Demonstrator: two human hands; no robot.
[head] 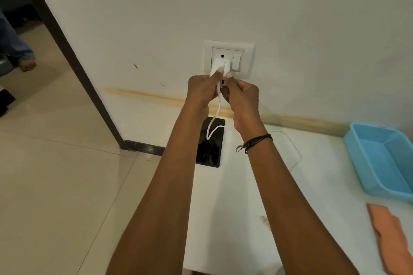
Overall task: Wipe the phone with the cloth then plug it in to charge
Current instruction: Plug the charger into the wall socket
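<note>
A white charger adapter (220, 66) sits in the wall socket plate (245, 58). My left hand (202, 90) grips the adapter's left side, thumb on its face. My right hand (242, 98) pinches the white cable (214, 121) at its plug end, right under the adapter. The cable loops down over a black phone (211, 147), which lies face up on the white table (234, 207) near its left edge, against the wall. An orange cloth (390, 234) lies at the table's right front.
A light blue plastic basket (380, 163) stands at the table's right by the wall. A dark door frame (67, 51) runs down the left, with tiled floor (55, 174) beyond. A person's foot and trouser leg (20, 53) show at far left.
</note>
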